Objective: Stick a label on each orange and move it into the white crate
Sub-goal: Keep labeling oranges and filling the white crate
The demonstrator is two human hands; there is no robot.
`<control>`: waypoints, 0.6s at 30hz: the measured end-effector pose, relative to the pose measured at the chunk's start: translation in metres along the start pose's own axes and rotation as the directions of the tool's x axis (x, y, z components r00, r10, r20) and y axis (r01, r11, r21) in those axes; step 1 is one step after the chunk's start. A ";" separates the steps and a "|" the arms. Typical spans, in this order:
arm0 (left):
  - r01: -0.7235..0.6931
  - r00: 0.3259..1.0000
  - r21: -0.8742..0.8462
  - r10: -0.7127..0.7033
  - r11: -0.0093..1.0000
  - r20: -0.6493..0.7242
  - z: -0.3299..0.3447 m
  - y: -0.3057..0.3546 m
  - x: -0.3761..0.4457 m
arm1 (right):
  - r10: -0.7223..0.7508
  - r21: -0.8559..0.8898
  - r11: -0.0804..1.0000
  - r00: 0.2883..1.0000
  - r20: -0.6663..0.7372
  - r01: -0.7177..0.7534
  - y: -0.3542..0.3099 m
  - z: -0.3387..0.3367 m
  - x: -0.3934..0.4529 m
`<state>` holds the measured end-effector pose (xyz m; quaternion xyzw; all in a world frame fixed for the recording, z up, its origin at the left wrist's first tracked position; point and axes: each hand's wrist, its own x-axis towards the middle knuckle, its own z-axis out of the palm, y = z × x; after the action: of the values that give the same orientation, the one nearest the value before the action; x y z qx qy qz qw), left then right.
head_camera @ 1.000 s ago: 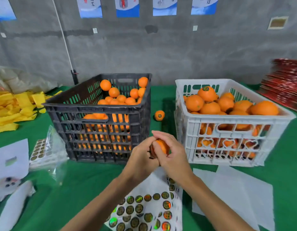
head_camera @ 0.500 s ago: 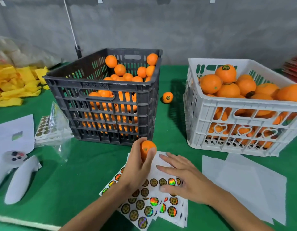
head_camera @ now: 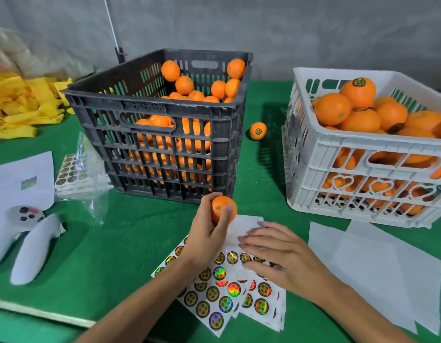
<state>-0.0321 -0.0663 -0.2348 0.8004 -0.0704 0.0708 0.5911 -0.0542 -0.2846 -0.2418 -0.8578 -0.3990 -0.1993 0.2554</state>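
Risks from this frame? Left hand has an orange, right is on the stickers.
1. The sticker sheets lie loose and overlapped; peeling with only the right hand may lift or shift a whole sheet.
2. The white crate is heaped above its rim, so the orange in the left hand might roll off once added.
3. A loose orange between the crates could get skipped.

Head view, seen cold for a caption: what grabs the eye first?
Two crates on the green table: a black crate of oranges left of centre, a white crate heaped with oranges at right. In front, the left hand grips an orange while the right hand rests on holographic label sheets.
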 end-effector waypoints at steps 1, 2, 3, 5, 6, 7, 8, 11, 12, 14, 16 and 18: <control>-0.003 1.000 -0.001 0.003 1.000 -0.001 0.000 0.000 0.000 | -0.033 -0.039 0.999 0.999 -0.009 0.033 0.001 -0.001 0.000; -0.006 1.000 -0.003 0.006 1.000 -0.001 0.000 0.001 0.000 | -0.057 -0.064 0.996 0.998 -0.012 0.056 0.001 -0.001 -0.001; -0.011 1.000 -0.003 0.011 1.000 -0.003 0.000 0.001 0.000 | -0.071 -0.073 0.995 0.997 -0.009 0.070 0.001 -0.002 0.000; -0.023 1.000 0.004 0.023 1.000 -0.008 0.000 0.002 0.000 | -0.081 -0.059 0.995 0.997 0.015 0.082 0.000 -0.004 0.000; -0.027 1.000 0.007 0.027 1.000 -0.009 0.000 0.002 0.000 | -0.082 -0.050 0.995 0.996 0.030 0.083 0.000 -0.004 0.000; -0.027 1.000 0.008 0.027 1.000 -0.008 0.000 0.002 0.000 | -0.081 -0.045 0.996 0.996 0.044 0.083 0.000 -0.004 0.001; -0.026 1.000 0.007 0.026 1.000 -0.008 0.000 0.002 0.000 | -0.081 -0.044 0.996 0.995 0.056 0.084 -0.001 -0.005 0.001; -0.024 1.000 0.008 0.024 1.000 -0.015 -0.001 0.001 0.001 | -0.119 -0.062 0.991 0.991 0.056 0.122 -0.003 -0.007 0.001; -0.024 1.000 0.011 0.024 1.000 -0.015 -0.001 0.001 0.001 | -0.136 -0.075 0.987 0.990 0.047 0.139 -0.003 -0.007 0.001; -0.024 1.000 0.017 0.024 1.000 -0.011 -0.002 0.001 0.001 | -0.169 -0.093 0.981 0.985 0.030 0.171 -0.004 -0.009 0.003; -0.023 1.000 0.021 0.023 1.000 -0.012 -0.003 0.001 0.001 | -0.199 -0.101 0.974 0.979 0.035 0.202 -0.006 -0.010 0.003; -0.018 1.000 0.020 0.019 1.000 -0.012 -0.004 0.000 0.002 | -0.169 -0.023 0.985 0.985 0.023 0.170 -0.010 -0.008 0.002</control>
<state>-0.0303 -0.0622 -0.2328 0.8051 -0.0736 0.0817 0.5828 -0.0617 -0.2831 -0.2317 -0.8258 -0.4707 -0.2163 0.2228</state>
